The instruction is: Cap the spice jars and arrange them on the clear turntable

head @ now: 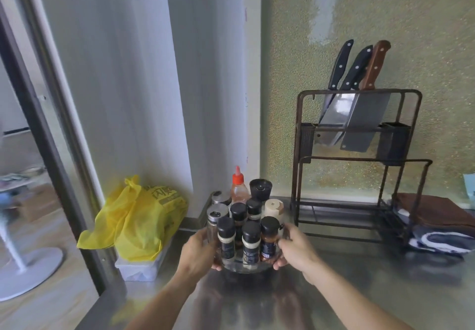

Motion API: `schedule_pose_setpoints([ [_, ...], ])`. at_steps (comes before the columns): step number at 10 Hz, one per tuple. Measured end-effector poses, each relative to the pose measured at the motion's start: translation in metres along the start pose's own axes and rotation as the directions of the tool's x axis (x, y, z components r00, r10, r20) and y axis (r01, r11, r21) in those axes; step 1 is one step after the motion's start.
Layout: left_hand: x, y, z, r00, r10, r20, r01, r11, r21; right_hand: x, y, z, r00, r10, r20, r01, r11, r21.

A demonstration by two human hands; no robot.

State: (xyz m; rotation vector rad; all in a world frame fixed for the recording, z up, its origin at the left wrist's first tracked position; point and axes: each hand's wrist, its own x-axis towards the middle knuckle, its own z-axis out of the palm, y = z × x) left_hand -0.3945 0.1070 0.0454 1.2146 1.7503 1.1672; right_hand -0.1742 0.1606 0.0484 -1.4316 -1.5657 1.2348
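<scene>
The clear turntable (pixel 241 268) stands on the steel counter, packed with several capped spice jars. Black-capped jars (pixel 250 242) fill the front and middle. Two silver-lidded shakers (pixel 217 214) stand at the left, a red-tipped squeeze bottle (pixel 239 188) and a black grinder (pixel 260 188) at the back, a cream-lidded jar (pixel 273 207) at the right. My left hand (pixel 199 251) grips the turntable's left side. My right hand (pixel 295 248) grips its right side, fingers curled round the rim.
A yellow plastic bag (pixel 136 219) lies on a white box at the counter's left end. A black wire rack (pixel 359 154) with three knives stands against the wall to the right. Folded cloths (pixel 437 226) lie at the far right. Bare steel counter (pixel 359 278) spreads in front.
</scene>
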Motion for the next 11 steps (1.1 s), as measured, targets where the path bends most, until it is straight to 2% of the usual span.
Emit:
schedule_pose_setpoints([
  [3,0.093,-0.018,0.007,0.998,-0.042,0.044,0.044,0.997,-0.059,0.085,-0.005,0.012,1.000,0.020,-0.019,-0.021,0.999,-0.046],
  [5,0.130,-0.034,0.019,0.996,-0.052,0.076,0.058,0.995,-0.084,0.098,0.001,0.013,0.999,0.018,-0.046,-0.021,0.998,-0.062],
  [8,0.143,-0.039,0.022,0.988,-0.078,0.133,0.088,0.993,-0.073,0.104,0.018,0.020,0.997,0.048,-0.068,-0.047,0.999,0.006],
  [10,0.137,-0.040,0.017,0.983,-0.094,0.158,0.113,0.986,-0.121,0.096,0.020,0.021,0.996,0.054,-0.069,-0.057,0.997,-0.046],
  [11,0.120,-0.039,0.017,0.991,-0.087,0.102,0.095,0.992,-0.085,0.075,0.015,0.014,0.995,0.054,-0.087,-0.063,0.993,-0.101],
])
